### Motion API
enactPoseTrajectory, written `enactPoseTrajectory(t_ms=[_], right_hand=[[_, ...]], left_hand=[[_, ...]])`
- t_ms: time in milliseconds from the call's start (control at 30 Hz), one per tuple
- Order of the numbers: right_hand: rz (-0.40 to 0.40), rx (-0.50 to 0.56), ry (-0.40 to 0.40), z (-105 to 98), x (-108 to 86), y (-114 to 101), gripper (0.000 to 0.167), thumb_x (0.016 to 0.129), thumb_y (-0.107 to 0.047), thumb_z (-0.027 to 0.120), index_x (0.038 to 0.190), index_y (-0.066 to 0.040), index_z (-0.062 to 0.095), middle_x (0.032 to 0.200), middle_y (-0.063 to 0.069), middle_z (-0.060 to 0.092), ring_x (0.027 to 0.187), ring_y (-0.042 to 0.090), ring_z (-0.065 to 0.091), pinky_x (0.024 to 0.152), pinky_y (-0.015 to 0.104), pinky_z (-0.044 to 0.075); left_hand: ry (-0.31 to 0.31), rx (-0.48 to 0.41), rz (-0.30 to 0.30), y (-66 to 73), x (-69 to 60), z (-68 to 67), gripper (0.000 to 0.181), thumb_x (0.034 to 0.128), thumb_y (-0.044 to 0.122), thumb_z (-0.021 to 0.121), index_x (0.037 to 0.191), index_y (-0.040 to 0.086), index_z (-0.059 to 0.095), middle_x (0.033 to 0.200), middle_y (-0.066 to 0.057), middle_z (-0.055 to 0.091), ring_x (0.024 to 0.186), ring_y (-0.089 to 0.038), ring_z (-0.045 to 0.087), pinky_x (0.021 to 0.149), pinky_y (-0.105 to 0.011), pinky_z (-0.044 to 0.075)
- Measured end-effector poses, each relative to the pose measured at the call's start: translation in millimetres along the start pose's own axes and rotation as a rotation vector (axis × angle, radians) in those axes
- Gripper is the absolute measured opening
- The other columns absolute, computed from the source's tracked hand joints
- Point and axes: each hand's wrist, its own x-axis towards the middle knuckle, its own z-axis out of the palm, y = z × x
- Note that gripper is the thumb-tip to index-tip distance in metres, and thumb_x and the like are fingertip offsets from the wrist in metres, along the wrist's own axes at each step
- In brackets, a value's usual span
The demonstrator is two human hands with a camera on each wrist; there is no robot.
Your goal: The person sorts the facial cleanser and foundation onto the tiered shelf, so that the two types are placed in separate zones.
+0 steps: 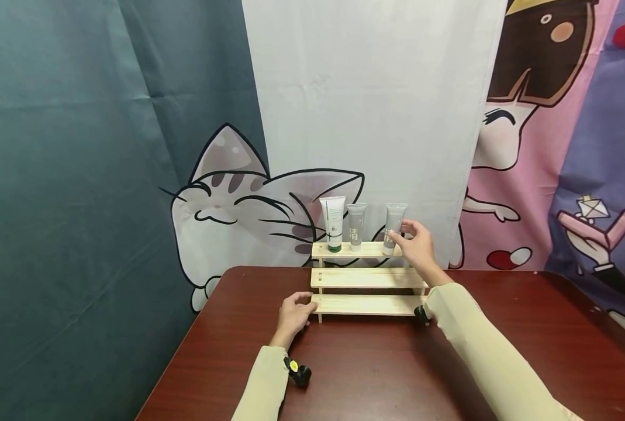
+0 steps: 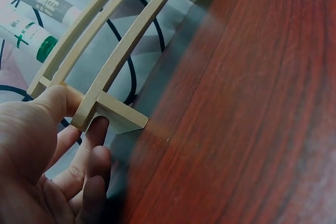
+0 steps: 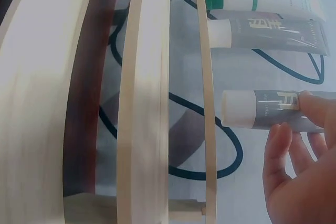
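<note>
A three-tier wooden rack [image 1: 369, 278] stands on the table. My left hand [image 1: 293, 316] holds the left end of its lowest board, thumb on top and fingers below in the left wrist view. On the top board a white tube [image 1: 333, 219] with a green cap and a grey tube [image 1: 356, 225] with a white cap stand upright, side by side. To their right, my right hand [image 1: 418, 245] pinches a second grey tube [image 3: 268, 109] between thumb and fingers, cap downward. A narrow gap shows between that cap and the top board in the right wrist view.
The reddish-brown table [image 1: 365, 368] spreads around the rack. Close behind it hangs a cloth backdrop [image 1: 386, 105] with a printed cartoon cat [image 1: 217, 228]. Black wrist cameras [image 1: 299, 373] are strapped to the forearms.
</note>
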Motion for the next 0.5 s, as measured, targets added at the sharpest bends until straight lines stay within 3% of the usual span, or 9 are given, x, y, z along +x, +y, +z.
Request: enactPoseTrajectory(t_ms=[500], right_hand=[[-0.002,-0.016,-0.018,10.6,7.5,5.3,0.048,0.093,-0.022,0.071,0.133,-0.001,0.054,0.129,0.02,0.06,0.103,0.032,0.055,0.084,0.036,0.044]], left_hand=[[0.005,-0.015,-0.009,-2.2,-0.2,0.4,0.034,0.0822,0.018,0.075,0.114,0.009,0.071,0.073,-0.003,0.071,0.043,-0.011,0.052,0.043,-0.024,0.044]])
